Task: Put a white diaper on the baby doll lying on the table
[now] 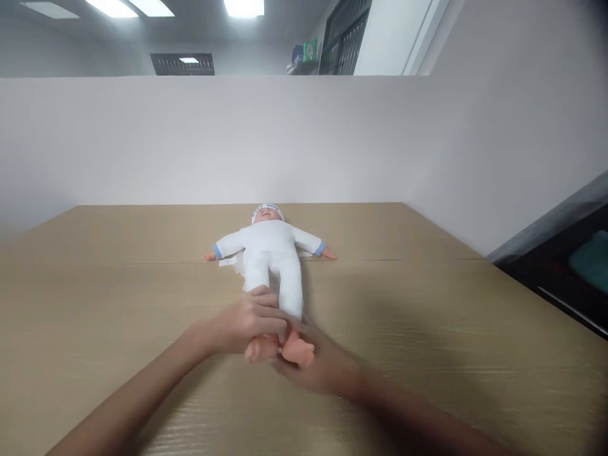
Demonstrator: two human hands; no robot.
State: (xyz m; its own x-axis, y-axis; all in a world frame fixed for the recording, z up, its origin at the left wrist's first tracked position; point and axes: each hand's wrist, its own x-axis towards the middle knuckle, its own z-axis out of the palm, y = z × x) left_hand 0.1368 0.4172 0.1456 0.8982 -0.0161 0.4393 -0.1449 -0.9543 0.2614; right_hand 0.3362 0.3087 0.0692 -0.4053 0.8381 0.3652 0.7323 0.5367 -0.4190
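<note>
A baby doll (pixel 270 237) in a white outfit with blue cuffs and a white headband lies on its back, arms spread, its feet toward me. My left hand (pixel 259 320) is wrapped over the doll's lower leg on the left, just above the foot. Around the doll's other ankle is my right hand (pixel 318 361), slightly blurred, its fingers partly hidden behind the bare feet. Some white cloth or paper (pixel 231 260) shows from under the doll's left side in the picture.
The doll lies on a wooden table (pixel 118 278) with a seam across it. Behind the table stands a pale wall or partition (pixel 213 139). A dark object with teal fabric (pixel 591 263) is beyond the right edge.
</note>
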